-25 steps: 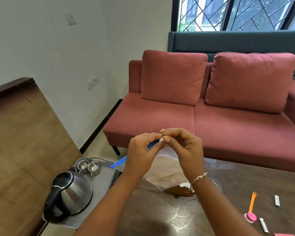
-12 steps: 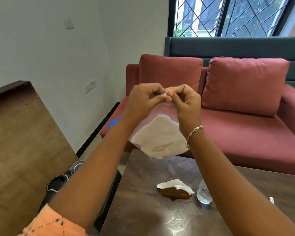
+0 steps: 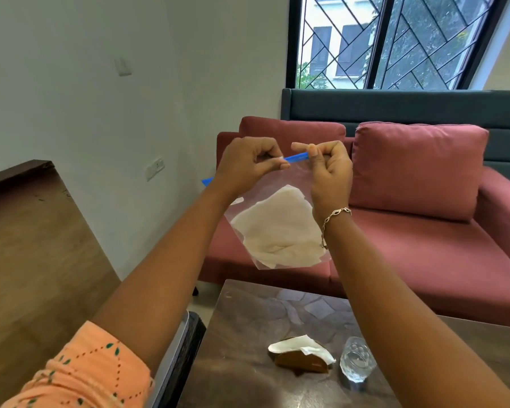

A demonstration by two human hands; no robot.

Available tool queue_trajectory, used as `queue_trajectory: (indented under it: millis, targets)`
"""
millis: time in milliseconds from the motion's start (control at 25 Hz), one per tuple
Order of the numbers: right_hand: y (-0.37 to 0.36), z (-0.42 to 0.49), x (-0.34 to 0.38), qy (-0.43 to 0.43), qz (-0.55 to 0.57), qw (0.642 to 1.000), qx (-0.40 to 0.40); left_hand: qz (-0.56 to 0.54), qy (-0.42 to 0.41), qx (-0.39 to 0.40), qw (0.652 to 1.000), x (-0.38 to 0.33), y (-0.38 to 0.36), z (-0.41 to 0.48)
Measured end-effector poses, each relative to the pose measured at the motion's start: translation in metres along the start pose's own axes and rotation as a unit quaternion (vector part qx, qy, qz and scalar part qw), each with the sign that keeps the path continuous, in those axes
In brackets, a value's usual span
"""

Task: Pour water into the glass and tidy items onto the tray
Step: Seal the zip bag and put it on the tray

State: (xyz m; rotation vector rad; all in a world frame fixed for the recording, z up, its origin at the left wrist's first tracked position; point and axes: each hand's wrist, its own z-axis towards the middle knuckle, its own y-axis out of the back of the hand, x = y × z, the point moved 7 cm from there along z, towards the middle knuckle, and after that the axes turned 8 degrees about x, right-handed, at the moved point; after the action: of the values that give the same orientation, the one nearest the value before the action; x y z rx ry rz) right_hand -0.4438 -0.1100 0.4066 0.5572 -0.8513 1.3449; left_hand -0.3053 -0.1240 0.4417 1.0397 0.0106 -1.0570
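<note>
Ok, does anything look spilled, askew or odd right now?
No spill shows; the glass stands upright on the table. Only the napkin looks untidy, lying rumpled over its wooden holder. The left hand and right hand hold the zip bag tilted.

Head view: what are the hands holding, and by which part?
The left hand and right hand both pinch the clear zip bag by its blue seal strip along the top edge.

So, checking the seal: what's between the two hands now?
In the head view, the blue zip strip of the clear bag spans the gap; the left hand and right hand each pinch it.
</note>
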Motion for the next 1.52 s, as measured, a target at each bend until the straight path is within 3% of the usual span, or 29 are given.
queue_trajectory:
  millis: [360,640,720,840,920,1120,1280,1520]
  targets:
    - [0.042,0.023,-0.002,-0.022,0.025,0.997,-0.071,-0.003,0.104,-0.022,0.994,0.05,0.015,-0.017]
    - [0.05,0.022,-0.013,-0.055,0.026,0.994,-0.089,0.015,0.111,-0.025,0.993,0.058,0.018,-0.019]
    - [0.049,0.023,-0.015,-0.08,0.082,0.989,-0.097,-0.088,0.119,-0.035,0.988,0.062,0.018,-0.023]
    - [0.047,0.023,-0.012,-0.11,0.137,0.979,-0.102,-0.321,0.146,-0.037,0.935,0.066,0.0,-0.035]
    - [0.042,0.024,-0.01,-0.124,0.156,0.975,-0.095,-0.352,0.165,-0.044,0.92,0.071,-0.012,-0.042]
    - [0.034,0.026,-0.013,-0.149,0.143,0.978,-0.028,-0.41,0.178,-0.169,0.879,0.071,-0.001,-0.041]
    - [0.031,0.014,-0.028,-0.162,0.067,0.984,0.044,-0.404,0.181,-0.212,0.871,0.069,0.01,-0.04]
    - [0.039,0.009,-0.037,-0.131,0.017,0.991,0.026,-0.361,0.235,-0.304,0.85,0.077,0.004,-0.056]
